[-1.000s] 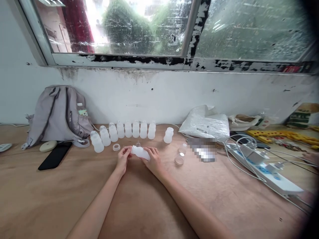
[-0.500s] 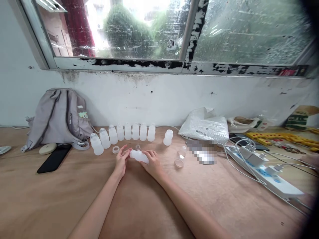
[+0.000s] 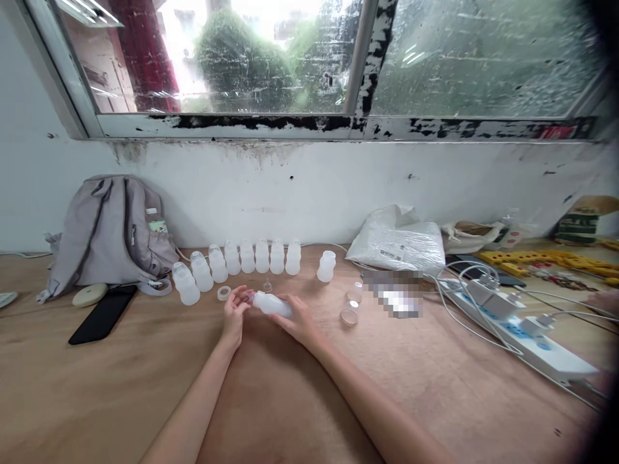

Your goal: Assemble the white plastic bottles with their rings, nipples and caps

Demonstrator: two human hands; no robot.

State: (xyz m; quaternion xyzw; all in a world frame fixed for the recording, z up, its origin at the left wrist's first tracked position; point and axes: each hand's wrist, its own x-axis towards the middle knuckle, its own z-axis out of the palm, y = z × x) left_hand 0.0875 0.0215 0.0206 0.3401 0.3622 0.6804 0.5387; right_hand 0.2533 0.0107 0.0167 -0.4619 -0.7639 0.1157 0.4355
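Note:
A frosted white baby bottle [image 3: 273,305] lies tilted between my hands, just above the table. My right hand [image 3: 300,319] is wrapped round its base end. At the neck end, the fingers of my left hand [image 3: 235,314] close round the bottle top, which partly hides behind them; something clear shows there. Behind my hands lie a white collar ring [image 3: 224,292] and a clear teat [image 3: 267,285]. Clear domed caps [image 3: 349,316] sit to the right. An open bottle [image 3: 326,267] without a top stands beyond them.
Several capped bottles [image 3: 247,256] stand in a curved row at the back. A grey backpack [image 3: 113,232], a black phone [image 3: 103,314] and a round beige case [image 3: 89,295] are at left. At right are a plastic-wrapped package [image 3: 399,241] and a power strip [image 3: 551,354] with loose cables.
My left fingers have shifted round the bottle top, where a clear part now shows. The bottle and my right hand have moved slightly right. The camera view has shifted a little.

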